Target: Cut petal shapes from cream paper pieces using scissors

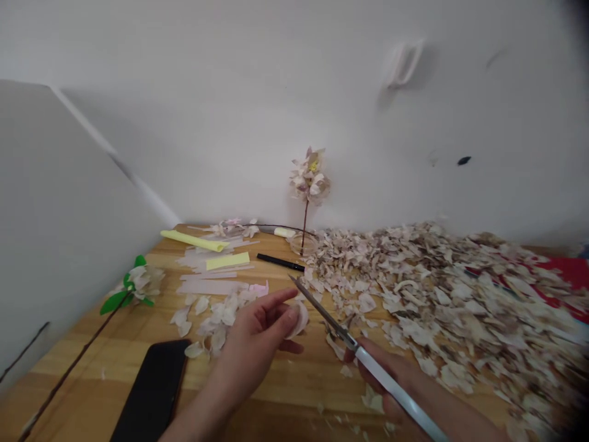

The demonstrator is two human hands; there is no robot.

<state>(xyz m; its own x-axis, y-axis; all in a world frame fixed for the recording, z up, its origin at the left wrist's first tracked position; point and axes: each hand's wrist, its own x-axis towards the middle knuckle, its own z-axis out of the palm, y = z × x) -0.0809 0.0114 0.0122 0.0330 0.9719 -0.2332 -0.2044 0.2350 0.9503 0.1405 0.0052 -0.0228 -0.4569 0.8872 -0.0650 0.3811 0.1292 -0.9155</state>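
Observation:
My left hand (260, 331) pinches a small pale paper petal (300, 319) between thumb and fingers above the wooden table (105, 362). My right hand (396, 377) grips white-handled scissors (350, 341), blades closed, their tip pointing up-left right beside the petal. Several cut petals (216, 319) lie just left of my left hand.
A black phone (154, 393) lies at the near left. A big heap of paper scraps (442, 288) covers the right side. A paper flower on a stem (309, 184) stands in a small dish by the wall. Another flower with green leaves (135, 285), paper strips (211, 270) and a black pen (280, 262) lie farther back.

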